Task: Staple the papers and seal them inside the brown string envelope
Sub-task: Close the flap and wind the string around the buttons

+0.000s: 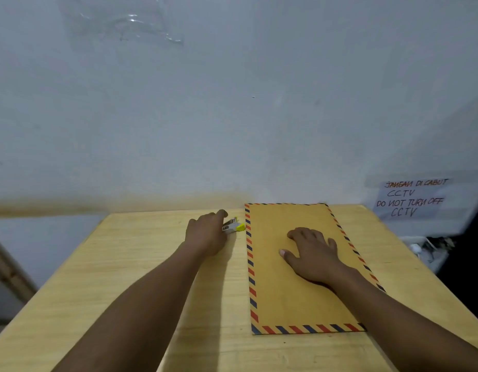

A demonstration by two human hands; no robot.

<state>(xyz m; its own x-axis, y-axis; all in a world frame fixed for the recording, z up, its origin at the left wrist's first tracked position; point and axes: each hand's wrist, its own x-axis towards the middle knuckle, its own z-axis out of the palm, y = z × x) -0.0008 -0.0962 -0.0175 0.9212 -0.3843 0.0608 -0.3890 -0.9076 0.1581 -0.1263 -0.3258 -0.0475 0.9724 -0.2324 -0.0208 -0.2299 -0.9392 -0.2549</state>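
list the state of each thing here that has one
left hand: curled round the stapler
right hand: open, flat on the brown envelope
stapler: gripped, beside the brown envelope's left edge
brown envelope: lying flat on the table, flap not visible

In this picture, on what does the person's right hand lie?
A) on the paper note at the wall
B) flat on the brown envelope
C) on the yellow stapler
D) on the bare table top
B: the right hand lies with straight, spread fingers on the brown envelope, while the left hand holds the stapler beside the envelope's left edge.
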